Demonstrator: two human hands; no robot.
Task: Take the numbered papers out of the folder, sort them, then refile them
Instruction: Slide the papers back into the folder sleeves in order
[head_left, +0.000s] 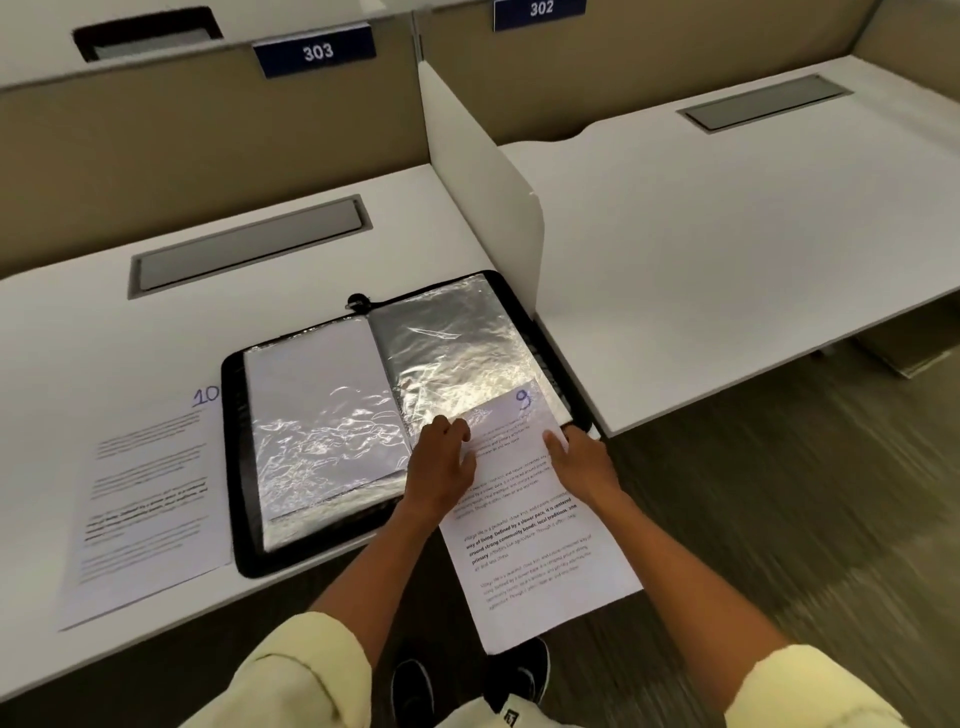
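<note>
A black zip folder lies open on the white desk, showing shiny plastic sleeves on both pages. A printed sheet numbered 9 sits partway in the right-hand sleeve, and most of it hangs past the folder's near edge over the floor. My left hand holds the sheet's left edge at the sleeve's opening with curled fingers. My right hand grips the sheet's right side, thumb on top. Another printed sheet numbered 10 lies flat on the desk left of the folder.
A white divider panel stands just right of the folder, with a second desk beyond it. Grey cable hatches are set in the desks. Signs reading 303 and 302 hang on the back partition. My shoes show on the floor below.
</note>
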